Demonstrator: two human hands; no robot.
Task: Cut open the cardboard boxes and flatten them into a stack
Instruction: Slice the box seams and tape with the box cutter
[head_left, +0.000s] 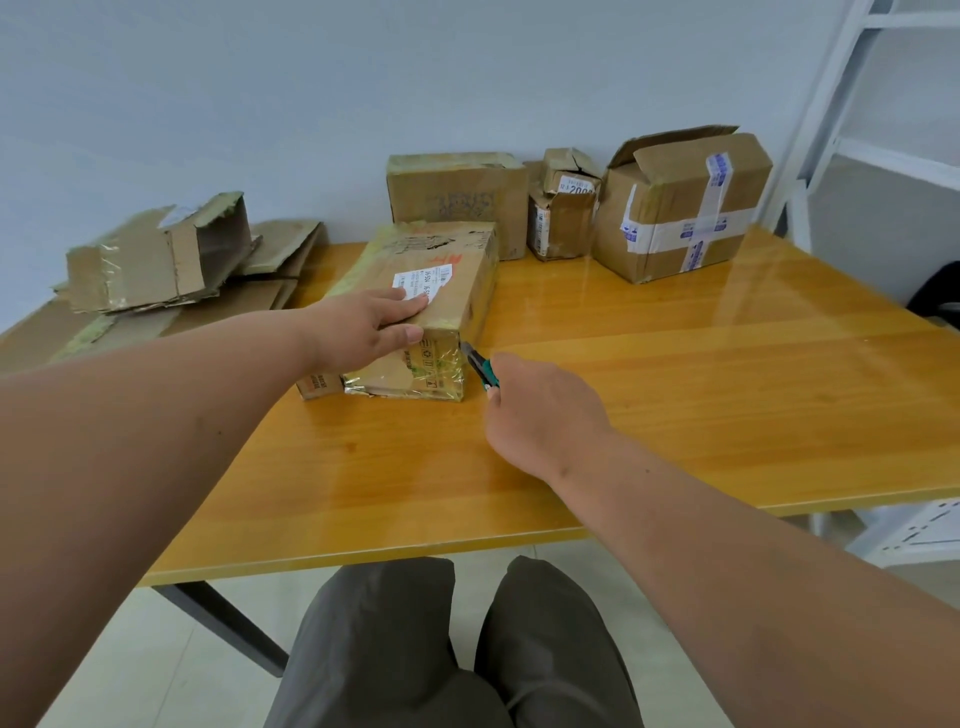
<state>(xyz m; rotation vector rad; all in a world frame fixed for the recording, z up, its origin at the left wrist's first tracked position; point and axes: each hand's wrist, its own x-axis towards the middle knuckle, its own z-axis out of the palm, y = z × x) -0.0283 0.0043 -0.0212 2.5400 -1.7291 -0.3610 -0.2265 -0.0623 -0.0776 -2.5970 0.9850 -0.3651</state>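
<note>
Gripping the teal utility knife (484, 370) in our right hand (540, 415), we press our flat left hand (363, 327) on the long tape-wrapped cardboard box (421, 306).
Mid orange wooden tabletop (675, 374), box first: pin it firmly, fingers behind the blade, then slit the near right corner tape shallowly.

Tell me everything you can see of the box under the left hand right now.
The box is long brown cardboard wrapped in glossy yellowish tape, with a white label on top and red scrawl near its far end. It lies flat on the table, still closed. The left hand presses on its top; the knife in the right hand meets its near right corner.
</note>
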